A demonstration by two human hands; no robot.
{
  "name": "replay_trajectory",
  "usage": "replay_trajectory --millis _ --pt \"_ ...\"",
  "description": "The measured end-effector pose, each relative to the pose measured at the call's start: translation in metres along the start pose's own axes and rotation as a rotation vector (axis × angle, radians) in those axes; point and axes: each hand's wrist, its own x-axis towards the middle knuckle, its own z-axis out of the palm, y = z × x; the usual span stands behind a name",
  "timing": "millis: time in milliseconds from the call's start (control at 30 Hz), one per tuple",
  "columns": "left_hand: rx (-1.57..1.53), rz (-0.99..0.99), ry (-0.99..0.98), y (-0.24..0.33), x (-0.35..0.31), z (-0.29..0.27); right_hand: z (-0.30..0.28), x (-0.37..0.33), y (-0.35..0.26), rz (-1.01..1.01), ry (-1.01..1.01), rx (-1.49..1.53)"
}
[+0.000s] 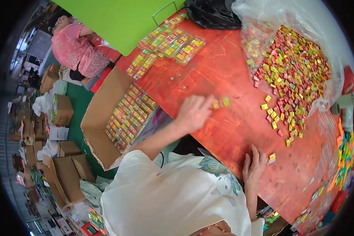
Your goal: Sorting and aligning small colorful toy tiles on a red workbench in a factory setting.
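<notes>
A short row of small wrapped pieces [221, 103], yellow and red, is at the fingertips of the left hand [194, 114]; it is blurred, so their exact number cannot be told. One yellow piece [271, 156], block-shaped and with a pale side, lies alone just beside the fingers of the right hand [255, 163]. The big heap [299, 63] of similar pieces, red and yellow with some green, lies jumbled at the mouth of a transparent bag [263, 11], its loose ones spreading onto the red table [232, 137].
</notes>
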Motion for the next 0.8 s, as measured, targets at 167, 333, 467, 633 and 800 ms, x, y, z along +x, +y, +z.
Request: replay_trajectory --millis 167,333,467,633,800 --pt "0.375 -0.289 0.196 -0.095 -0.010 -0.034 0.003 0.006 -0.002 -0.020 0.001 0.043" --pt "0.670 -0.425 0.296 -0.154 -0.015 -0.063 0.003 0.011 -0.005 -0.029 -0.016 0.040" --pt "0.853 -0.403 0.275 -0.186 0.008 -0.059 -0.005 0.009 -0.005 0.001 -0.003 -0.023" --pt "1.080 -0.338 0.194 -0.191 0.001 -0.062 -0.006 0.017 -0.005 -0.058 0.016 0.092" --pt "1.027 -0.516 0.154 -0.190 -0.025 -0.044 -0.040 0.030 0.017 -0.114 0.083 0.078"
